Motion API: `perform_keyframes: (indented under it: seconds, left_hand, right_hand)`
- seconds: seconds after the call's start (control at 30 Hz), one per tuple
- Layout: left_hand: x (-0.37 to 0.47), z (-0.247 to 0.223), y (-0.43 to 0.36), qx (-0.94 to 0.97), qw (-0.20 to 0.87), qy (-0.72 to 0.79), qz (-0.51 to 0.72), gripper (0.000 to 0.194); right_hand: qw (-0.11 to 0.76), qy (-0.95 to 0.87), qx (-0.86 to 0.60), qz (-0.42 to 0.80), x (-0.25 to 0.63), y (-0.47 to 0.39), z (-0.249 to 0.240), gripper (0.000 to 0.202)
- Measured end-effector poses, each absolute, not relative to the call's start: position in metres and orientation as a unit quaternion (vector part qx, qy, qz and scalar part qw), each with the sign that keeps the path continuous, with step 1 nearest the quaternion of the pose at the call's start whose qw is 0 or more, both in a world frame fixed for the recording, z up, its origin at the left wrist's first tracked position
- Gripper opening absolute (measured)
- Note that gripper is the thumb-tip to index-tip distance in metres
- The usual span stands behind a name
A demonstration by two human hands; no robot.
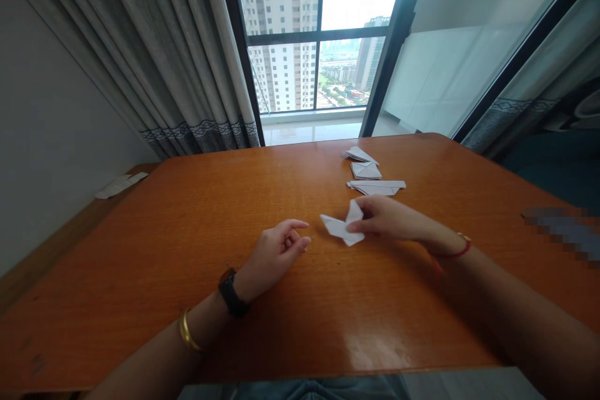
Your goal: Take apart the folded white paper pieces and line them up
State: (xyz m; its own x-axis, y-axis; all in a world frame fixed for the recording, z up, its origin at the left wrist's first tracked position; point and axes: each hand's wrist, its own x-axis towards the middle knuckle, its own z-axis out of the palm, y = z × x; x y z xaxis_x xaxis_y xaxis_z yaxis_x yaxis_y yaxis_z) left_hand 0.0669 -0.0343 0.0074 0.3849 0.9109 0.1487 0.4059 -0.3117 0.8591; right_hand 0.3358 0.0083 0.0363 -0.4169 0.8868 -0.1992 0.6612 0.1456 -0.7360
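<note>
A folded white paper piece [335,227] with several pointed flaps is pinched between the thumb and fingers of my right hand [382,217], just above the wooden table [210,212]. To its left, my left hand [279,251] is apart from the paper, holding nothing, with its index finger and thumb spread and the other fingers curled. Beyond my right hand lie three groups of folded white paper: a long flat one [377,187] nearest, a squarish one [365,170] behind it, and a pointed one [360,155] farthest away.
A white sheet [120,185] lies on a low ledge beyond the table's left edge. Curtains [187,62] and a window stand behind the table's far edge. At the right side of the table is a blurred, pixelated item [569,231].
</note>
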Motion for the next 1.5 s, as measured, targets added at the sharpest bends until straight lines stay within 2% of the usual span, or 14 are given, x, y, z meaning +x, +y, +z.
perform_keyframes:
  seconds: [0.07,0.2,0.47,0.67,0.87,0.97,1.07,1.2,1.5]
  left_hand:
    - [0.066,0.007,-0.034,0.738,0.377,0.446,0.337,0.028]
    - [0.065,0.006,-0.034,0.748,0.369,0.444,0.327,0.026]
    - [0.065,0.005,-0.033,0.757,0.365,0.438,0.319,0.025]
    - [0.065,0.007,-0.034,0.763,0.359,0.436,0.315,0.025]
    - [0.065,0.008,-0.035,0.763,0.359,0.435,0.315,0.024]
    - [0.065,0.008,-0.034,0.766,0.356,0.436,0.312,0.024]
    - [0.065,0.008,-0.034,0.765,0.357,0.436,0.310,0.024]
    - [0.065,0.009,-0.035,0.765,0.360,0.438,0.307,0.025]
    - [0.065,0.009,-0.035,0.770,0.357,0.437,0.298,0.024]
  right_hand:
    - [0.098,-0.716,-0.553,0.415,0.375,0.025,0.040,0.028]
    - [0.084,-0.638,-0.632,0.433,0.424,0.042,0.039,0.030]
    - [0.151,-0.518,-0.716,0.443,0.416,0.045,0.026,0.028]
    - [0.121,-0.540,-0.688,0.470,0.413,0.045,0.024,0.026]
    - [0.071,-0.574,-0.719,0.386,0.425,0.048,0.029,0.037]
    - [0.129,-0.608,-0.733,0.278,0.434,0.054,0.029,0.046]
    - [0.207,-0.638,-0.729,0.138,0.437,0.062,0.021,0.045]
    - [0.199,-0.700,-0.686,0.033,0.440,0.071,0.001,0.036]
    - [0.167,-0.730,-0.659,0.068,0.460,0.077,-0.020,0.043]
